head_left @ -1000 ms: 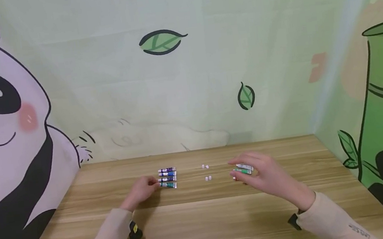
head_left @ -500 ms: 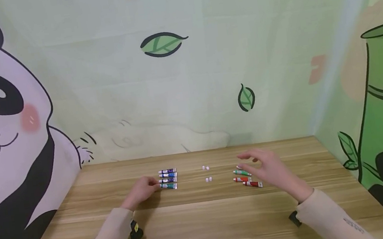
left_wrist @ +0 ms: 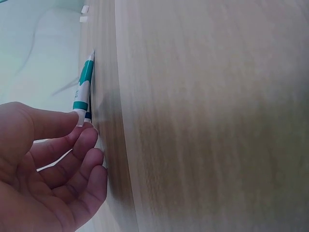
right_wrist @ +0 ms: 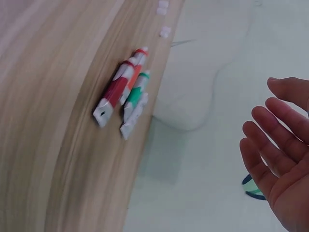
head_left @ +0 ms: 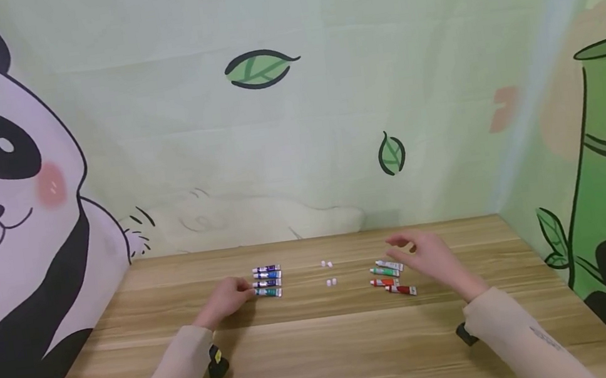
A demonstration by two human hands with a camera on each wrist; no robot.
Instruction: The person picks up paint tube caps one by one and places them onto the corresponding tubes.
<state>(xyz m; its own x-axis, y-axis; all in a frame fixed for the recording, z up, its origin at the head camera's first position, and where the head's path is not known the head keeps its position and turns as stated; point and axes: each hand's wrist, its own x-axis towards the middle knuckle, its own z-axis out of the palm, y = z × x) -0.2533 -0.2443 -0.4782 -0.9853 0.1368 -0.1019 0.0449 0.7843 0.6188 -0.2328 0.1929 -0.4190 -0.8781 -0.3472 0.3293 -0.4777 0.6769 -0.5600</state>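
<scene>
My left hand (head_left: 228, 300) pinches the capped end of a teal paint tube (left_wrist: 83, 84) between thumb and index finger. That tube is nearest in a row on the left, behind it a dark one (head_left: 267, 283), a blue one (head_left: 268, 275) and a purple one (head_left: 266, 269). My right hand (head_left: 431, 258) hovers over the table with loose fingers, holding nothing. Below and left of it lie a white paint tube (head_left: 389, 265), a green one (head_left: 384, 272), an orange one (head_left: 384, 282) and a dark red one (head_left: 401, 290).
Several small white pieces (head_left: 331, 282) lie in two pairs between the tube groups. The wooden table (head_left: 324, 363) ends at a printed cloth backdrop (head_left: 328, 116) with pandas and leaves. A black wrist camera (head_left: 218, 364) sits under my left sleeve.
My right hand has lifted and drawn back to the right from the right group of tubes, uncovering the red, orange and white ones. The left hand stays at the teal paint tube.
</scene>
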